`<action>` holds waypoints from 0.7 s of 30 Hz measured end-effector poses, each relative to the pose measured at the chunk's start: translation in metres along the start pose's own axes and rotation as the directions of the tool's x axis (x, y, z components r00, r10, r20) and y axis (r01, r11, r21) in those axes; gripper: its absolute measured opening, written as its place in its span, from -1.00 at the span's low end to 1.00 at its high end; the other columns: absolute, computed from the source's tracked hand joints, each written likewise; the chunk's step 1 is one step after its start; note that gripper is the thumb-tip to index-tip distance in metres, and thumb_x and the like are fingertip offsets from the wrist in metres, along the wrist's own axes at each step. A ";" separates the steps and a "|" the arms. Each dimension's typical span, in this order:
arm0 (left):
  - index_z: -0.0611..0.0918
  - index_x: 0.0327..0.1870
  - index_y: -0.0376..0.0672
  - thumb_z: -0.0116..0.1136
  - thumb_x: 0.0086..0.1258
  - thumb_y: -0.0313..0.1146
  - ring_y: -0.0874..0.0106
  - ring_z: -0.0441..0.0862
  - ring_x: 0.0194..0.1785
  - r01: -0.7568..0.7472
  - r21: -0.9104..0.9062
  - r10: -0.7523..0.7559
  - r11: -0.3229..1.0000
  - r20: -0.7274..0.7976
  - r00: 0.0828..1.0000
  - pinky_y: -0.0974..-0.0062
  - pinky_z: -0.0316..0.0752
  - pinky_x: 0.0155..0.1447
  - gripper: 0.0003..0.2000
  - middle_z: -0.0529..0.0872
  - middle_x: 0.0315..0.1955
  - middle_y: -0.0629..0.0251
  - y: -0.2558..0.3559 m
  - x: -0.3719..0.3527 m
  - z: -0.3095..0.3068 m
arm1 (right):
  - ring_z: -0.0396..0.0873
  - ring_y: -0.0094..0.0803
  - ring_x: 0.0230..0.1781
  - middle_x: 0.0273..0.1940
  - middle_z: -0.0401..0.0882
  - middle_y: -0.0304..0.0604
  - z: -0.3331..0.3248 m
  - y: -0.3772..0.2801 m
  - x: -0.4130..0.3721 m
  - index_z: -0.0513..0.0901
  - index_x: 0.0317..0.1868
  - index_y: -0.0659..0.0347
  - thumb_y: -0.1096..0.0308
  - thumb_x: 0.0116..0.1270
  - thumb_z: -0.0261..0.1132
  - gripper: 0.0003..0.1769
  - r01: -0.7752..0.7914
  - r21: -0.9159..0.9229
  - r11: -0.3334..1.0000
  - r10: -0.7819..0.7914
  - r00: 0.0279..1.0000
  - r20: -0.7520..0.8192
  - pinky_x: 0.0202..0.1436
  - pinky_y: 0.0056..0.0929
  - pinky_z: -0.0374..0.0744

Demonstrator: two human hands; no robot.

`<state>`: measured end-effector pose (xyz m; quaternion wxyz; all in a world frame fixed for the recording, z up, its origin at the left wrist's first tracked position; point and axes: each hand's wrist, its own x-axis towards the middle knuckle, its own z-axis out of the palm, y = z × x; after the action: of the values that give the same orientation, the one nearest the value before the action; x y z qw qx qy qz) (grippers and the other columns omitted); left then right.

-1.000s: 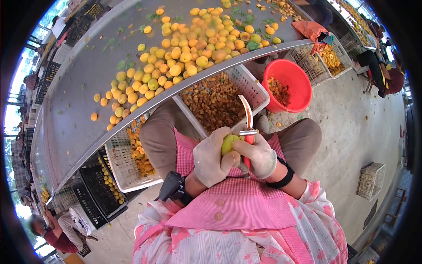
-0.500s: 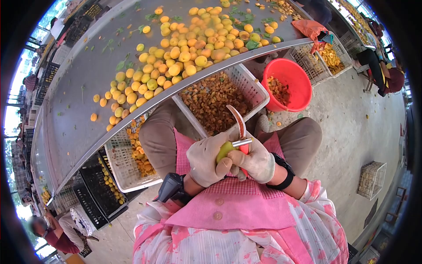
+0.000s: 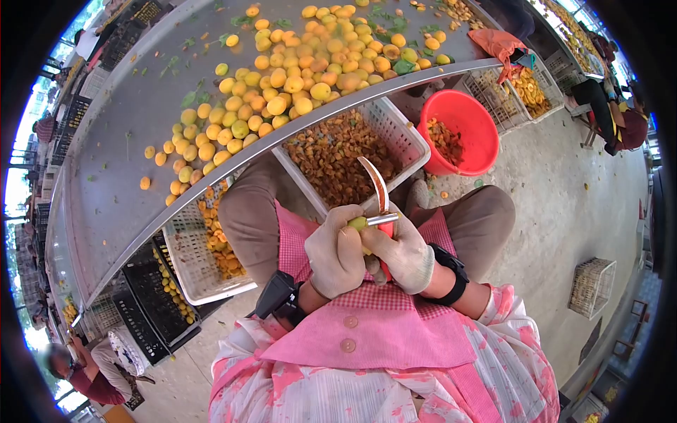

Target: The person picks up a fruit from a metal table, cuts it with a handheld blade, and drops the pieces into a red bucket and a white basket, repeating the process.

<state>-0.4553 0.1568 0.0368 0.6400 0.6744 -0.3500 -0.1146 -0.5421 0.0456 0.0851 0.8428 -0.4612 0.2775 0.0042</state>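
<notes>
My gloved left hand [image 3: 335, 252] is closed around a greenish apricot [image 3: 358, 223], which shows only as a small patch beside the thumb. My gloved right hand [image 3: 403, 255] grips a curved knife [image 3: 378, 185] by its red handle, with the hooked blade pointing up and away from me. A short metal tube [image 3: 383, 219] sticks out crosswise at the base of the blade, its left end against the apricot. The two hands meet above my lap, and the fingertips underneath are partly hidden.
Many yellow apricots [image 3: 282, 81] lie on the metal table [image 3: 106, 190]. Beneath its edge are a crate of brown scraps [image 3: 342, 158], a red bucket [image 3: 479, 137] and a white crate [image 3: 190, 257] with apricot pieces. A white basket [image 3: 592, 287] stands at right; other people sit farther off.
My left hand has turned and wrapped further over the apricot, so less of it shows. The knife has shifted slightly left and down with my right hand.
</notes>
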 end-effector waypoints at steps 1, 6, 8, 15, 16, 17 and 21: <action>0.58 -0.04 -0.28 -0.11 0.58 -0.17 0.17 0.71 -0.38 0.024 -0.019 -0.024 1.000 -0.002 1.000 0.35 0.56 -0.32 -0.67 0.68 -0.40 0.05 0.001 0.000 0.000 | 0.41 -0.58 -0.71 -0.55 0.46 -0.28 0.000 0.000 0.000 0.36 0.07 0.22 0.28 0.44 0.22 -0.68 0.003 0.004 1.000 -0.003 1.000 -0.006 -0.69 -0.62 0.39; 0.59 -0.07 -0.29 -0.14 0.60 -0.17 0.18 0.72 -0.36 0.102 -0.026 -0.102 0.994 -0.020 0.995 0.35 0.57 -0.30 -0.65 0.69 -0.40 0.04 0.005 -0.001 0.002 | 0.42 -0.59 -0.70 -0.51 0.47 -0.27 0.006 -0.004 -0.001 0.36 0.07 0.21 0.30 0.42 0.22 -0.68 -0.054 -0.032 0.998 0.052 0.996 -0.076 -0.68 -0.62 0.41; 0.59 -0.08 -0.29 -0.16 0.61 -0.18 0.18 0.72 -0.35 0.133 -0.005 -0.133 0.991 -0.020 0.991 0.35 0.57 -0.29 -0.65 0.69 -0.39 0.03 0.007 0.000 0.003 | 0.43 -0.59 -0.69 -0.49 0.48 -0.26 0.008 -0.007 -0.001 0.37 0.07 0.22 0.31 0.41 0.22 -0.68 -0.079 -0.042 0.996 0.074 0.992 -0.098 -0.68 -0.62 0.41; 0.57 -0.17 -0.27 -0.17 0.62 -0.17 0.30 0.59 -0.41 0.135 0.262 -0.089 0.956 -0.182 0.979 0.43 0.50 -0.29 -0.66 0.65 -0.40 0.17 0.013 0.008 0.004 | 0.46 -0.58 -0.64 -0.42 0.53 -0.21 0.007 0.002 -0.003 0.40 0.02 0.22 0.45 0.36 0.13 -0.76 -0.004 -0.104 0.995 -0.006 0.995 -0.096 -0.65 -0.60 0.42; 0.56 -0.16 -0.27 -0.23 0.63 -0.11 0.35 0.57 -0.39 0.346 -0.015 -0.346 0.938 -0.121 0.931 0.45 0.49 -0.28 -0.60 0.63 -0.39 0.22 0.023 0.011 -0.001 | 0.47 -0.57 -0.64 -0.41 0.56 -0.18 0.004 0.003 -0.001 0.40 0.01 0.21 0.48 0.35 0.11 -0.77 0.006 -0.094 0.996 -0.012 0.998 -0.064 -0.63 -0.60 0.43; 0.56 -0.15 -0.26 -0.28 0.64 -0.05 0.41 0.56 -0.37 0.536 -0.271 -0.556 0.799 0.005 0.831 0.47 0.48 -0.27 -0.55 0.61 -0.38 0.26 0.028 0.015 -0.005 | 0.47 -0.57 -0.64 -0.41 0.56 -0.18 0.000 0.002 0.001 0.40 0.01 0.21 0.48 0.35 0.11 -0.77 0.006 -0.100 0.995 -0.012 0.998 -0.058 -0.63 -0.60 0.43; 0.56 -0.13 -0.25 -0.38 0.65 0.09 0.49 0.49 -0.42 0.493 -0.151 -0.508 0.857 -0.081 0.857 0.53 0.44 -0.34 -0.44 0.52 -0.43 0.35 0.034 0.023 -0.012 | 0.51 -0.52 -0.63 -0.31 0.65 -0.09 -0.005 -0.007 0.002 0.44 0.02 0.22 0.53 0.35 0.10 -0.76 0.009 0.048 0.999 -0.015 0.990 0.139 -0.57 -0.58 0.47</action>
<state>-0.4427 0.1542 0.0775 0.6484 0.7064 -0.1160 -0.2590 -0.5409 0.0371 0.0876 0.8707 -0.4415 0.2150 0.0248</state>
